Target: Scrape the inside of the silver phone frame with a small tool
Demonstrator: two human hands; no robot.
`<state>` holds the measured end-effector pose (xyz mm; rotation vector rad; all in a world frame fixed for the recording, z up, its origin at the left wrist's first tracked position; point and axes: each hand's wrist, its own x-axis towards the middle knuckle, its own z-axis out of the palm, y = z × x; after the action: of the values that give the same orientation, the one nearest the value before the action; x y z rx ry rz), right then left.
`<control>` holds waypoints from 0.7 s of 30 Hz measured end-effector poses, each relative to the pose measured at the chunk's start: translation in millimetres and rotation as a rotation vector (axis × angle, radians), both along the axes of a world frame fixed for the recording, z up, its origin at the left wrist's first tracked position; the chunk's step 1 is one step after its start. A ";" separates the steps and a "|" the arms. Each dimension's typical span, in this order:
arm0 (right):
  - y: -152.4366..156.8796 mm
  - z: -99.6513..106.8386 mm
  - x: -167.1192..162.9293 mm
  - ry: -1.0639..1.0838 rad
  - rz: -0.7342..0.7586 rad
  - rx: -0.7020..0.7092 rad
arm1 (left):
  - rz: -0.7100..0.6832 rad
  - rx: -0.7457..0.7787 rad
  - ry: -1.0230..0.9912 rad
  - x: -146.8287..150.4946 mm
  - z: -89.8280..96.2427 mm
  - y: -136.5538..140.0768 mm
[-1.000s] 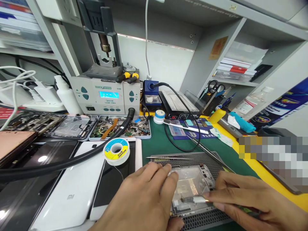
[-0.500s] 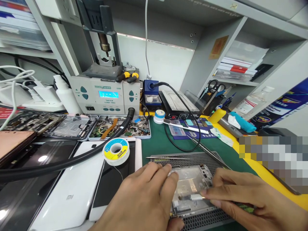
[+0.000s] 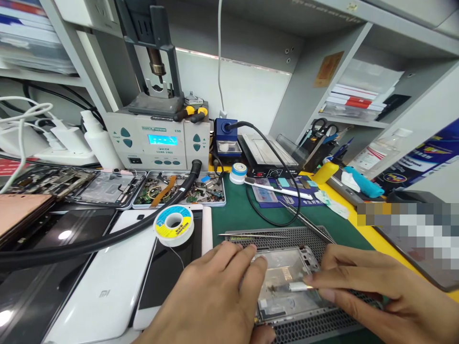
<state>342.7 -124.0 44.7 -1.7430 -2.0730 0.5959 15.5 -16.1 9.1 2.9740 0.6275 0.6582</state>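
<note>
- Phone frame (image 3: 287, 282) lies flat on the perforated grey mat (image 3: 315, 325) at the near edge of the green tabletop (image 3: 233, 215), straight ahead of you at 6 o'clock on the bench.
- Your left hand (image 3: 215, 296) rests on the frame's left edge with the fingers spread and pressing down, gripping nothing; hold that flat pressure so the frame cannot skate on the mat.
- Your right hand (image 3: 373, 291) is closed in a pinch on a small silvery tool (image 3: 297, 286), its tip pointing toward 9 o'clock and touching the inside of the frame near its middle.
- Work the tip with short, shallow strokes, I would judge, and keep the tool nearly level (a steep angle looks likely to dig into the thin metal).
- Brace the heel of the right hand on the mat so that the fingers alone steer.
- Tweezers (image 3: 251, 235) lie just beyond the frame at 12 o'clock, within easy reach.
- Solder spool (image 3: 174, 224) sits on a white phone (image 3: 103, 296) at about 10 o'clock; mind the fine wire trailing from it toward your left wrist.
- Black hose (image 3: 107, 239) crosses the phones at 9 o'clock, well apart from the frame.
</note>
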 end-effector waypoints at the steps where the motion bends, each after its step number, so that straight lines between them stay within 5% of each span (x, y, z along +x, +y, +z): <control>1: 0.7 -1.6 1.3 -0.035 0.020 -0.029 | 0.004 -0.004 0.005 -0.5 0.8 -0.4; 12: 4.3 -8.1 3.4 -0.095 0.115 -0.099 | 0.012 0.000 0.026 -4.6 3.5 -3.3; 21: -4.9 -17.9 5.7 -0.027 -0.033 -0.003 | 0.003 0.003 -0.002 -3.3 2.5 -3.2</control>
<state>348.4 -128.9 26.8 -1.7928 -2.0584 0.5696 12.2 -19.3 11.6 2.9759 0.6310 0.6628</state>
